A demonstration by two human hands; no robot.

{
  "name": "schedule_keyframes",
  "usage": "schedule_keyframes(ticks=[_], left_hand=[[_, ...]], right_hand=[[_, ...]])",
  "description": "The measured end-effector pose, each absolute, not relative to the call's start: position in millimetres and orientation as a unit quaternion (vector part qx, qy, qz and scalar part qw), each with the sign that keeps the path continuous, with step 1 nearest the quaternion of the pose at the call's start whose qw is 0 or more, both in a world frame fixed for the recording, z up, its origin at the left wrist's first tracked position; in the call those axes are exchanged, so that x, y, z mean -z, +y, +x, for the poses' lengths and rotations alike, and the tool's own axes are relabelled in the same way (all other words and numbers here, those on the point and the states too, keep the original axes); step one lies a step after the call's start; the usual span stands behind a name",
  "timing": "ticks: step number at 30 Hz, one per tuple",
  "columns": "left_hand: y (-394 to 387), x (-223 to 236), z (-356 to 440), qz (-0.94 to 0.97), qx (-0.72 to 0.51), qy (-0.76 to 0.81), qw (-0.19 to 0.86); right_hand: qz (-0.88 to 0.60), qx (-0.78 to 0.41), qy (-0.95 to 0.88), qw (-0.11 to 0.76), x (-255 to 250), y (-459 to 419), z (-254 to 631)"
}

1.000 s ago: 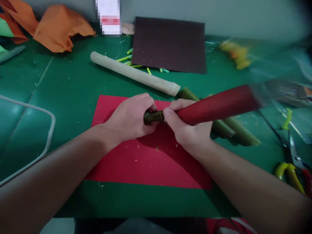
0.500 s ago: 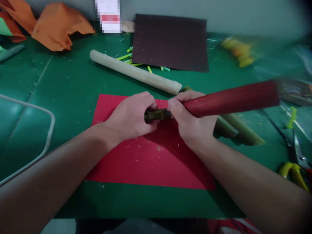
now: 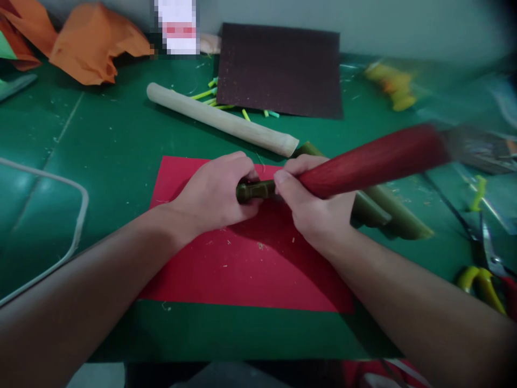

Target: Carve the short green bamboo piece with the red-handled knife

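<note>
My left hand is closed around a short dark green bamboo piece, whose jointed end points right out of the fist. Gripped in my right hand is a red-handled tool. Its thick handle slants up to the right, the far end blurred. My right fingertips hide the tool's working end, held right at the bamboo's end; I cannot tell the exact tool kind. Both hands are over a red sheet scattered with small shavings. Green bamboo lengths lie beyond my right hand.
A pale peeled bamboo stick lies behind the hands, near a dark sheet covering thin yellow-green pieces. Yellow-handled scissors are at right. Orange cloth-like material sits back left, a white looped cord at left.
The red handle has swung slightly, its far end moving left and tilting up a little. Both hands keep their grips; the whole view has shifted slightly.
</note>
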State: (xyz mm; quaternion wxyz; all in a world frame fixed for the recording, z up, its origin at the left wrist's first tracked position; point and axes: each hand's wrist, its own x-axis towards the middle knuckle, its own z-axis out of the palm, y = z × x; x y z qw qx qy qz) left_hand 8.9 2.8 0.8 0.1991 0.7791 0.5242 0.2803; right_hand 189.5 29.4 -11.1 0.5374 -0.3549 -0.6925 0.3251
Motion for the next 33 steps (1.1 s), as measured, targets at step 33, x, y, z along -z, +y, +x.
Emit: schedule_keyframes(ticks=[33], left_hand=[[8.7,-4.0,8.8,0.781,-0.241,0.550,0.170]], right_hand=[[-0.344,-0.272,-0.705,0.558,12.9,32.9,185.4]])
